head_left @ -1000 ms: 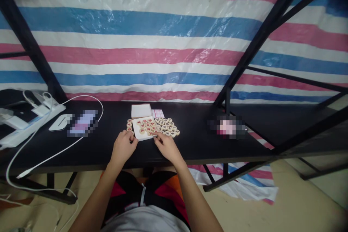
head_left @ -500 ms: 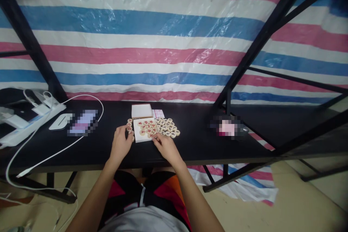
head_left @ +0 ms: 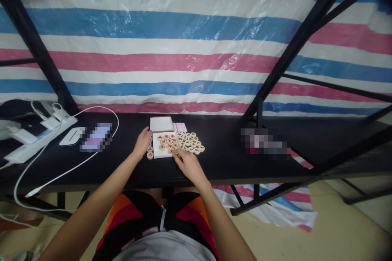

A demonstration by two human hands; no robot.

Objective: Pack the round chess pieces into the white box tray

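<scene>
Round wooden xiangqi pieces with red characters (head_left: 167, 141) lie in rows on a shallow white box (head_left: 159, 153). At the box's near right corner is my right hand (head_left: 188, 164), its thumb and fingers closed on the edge beside a red piece; the fingertips are partly hidden. My left hand (head_left: 142, 143) is at the box's far left, fingers stretched forward beside a column of pieces (head_left: 150, 155). Its fingertips touch or almost touch the upper pieces and partly cover them. Right of the box, several pieces with dark characters (head_left: 191, 143) form a cluster on the black table.
Behind the box stand an open white box part (head_left: 161, 123) and a pink-white paper (head_left: 180, 127). To the left are a blurred phone (head_left: 97, 136), a white flat device (head_left: 70, 136), a power strip (head_left: 39, 140) and cables. Blurred items (head_left: 260, 142) lie right, near the black frame (head_left: 259, 112).
My left hand has moved forward along the column of pieces, uncovering the nearest ones. The right hand stays at the box's near right corner. The view has shifted slightly.
</scene>
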